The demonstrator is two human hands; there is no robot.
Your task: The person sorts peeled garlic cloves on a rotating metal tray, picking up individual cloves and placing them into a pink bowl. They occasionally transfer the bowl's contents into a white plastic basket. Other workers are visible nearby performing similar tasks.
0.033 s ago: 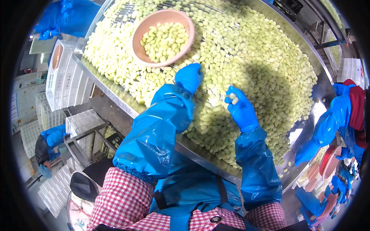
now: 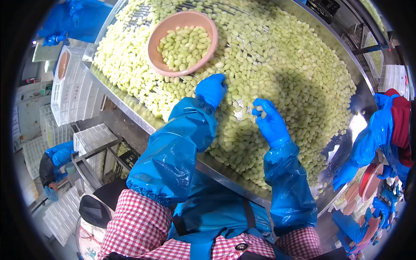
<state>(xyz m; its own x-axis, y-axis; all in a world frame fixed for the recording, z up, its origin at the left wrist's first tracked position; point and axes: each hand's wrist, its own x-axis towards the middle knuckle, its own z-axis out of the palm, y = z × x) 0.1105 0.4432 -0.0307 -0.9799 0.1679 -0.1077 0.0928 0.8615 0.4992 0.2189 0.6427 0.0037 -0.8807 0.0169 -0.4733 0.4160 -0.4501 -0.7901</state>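
A thick spread of pale green, grape-like oval fruits (image 2: 303, 47) covers a metal-rimmed sorting table (image 2: 125, 109). My left hand (image 2: 211, 90), in a blue glove, is closed low over them, just below a pink bowl (image 2: 154, 56) partly filled with the same fruits. What it holds, if anything, is hidden under the fingers. Farther right, my right hand (image 2: 271, 122), also blue-gloved, has its fingers curled with a pale fruit (image 2: 261, 113) between thumb and fingers. Between the hands the fruit layer is thin and bits of shiny table surface show.
A co-worker's blue-gloved hand (image 2: 345, 174) hangs by the table's right edge, near a pink basin (image 2: 373, 182). White plastic crates (image 2: 71, 89) and a metal frame (image 2: 93, 158) stand on the left. Another person in blue (image 2: 76, 19) is at the far left.
My right hand's fingers have shifted slightly, and less of the fruit in them shows. My left hand has barely moved left. The co-worker's hand at the right has dropped a little.
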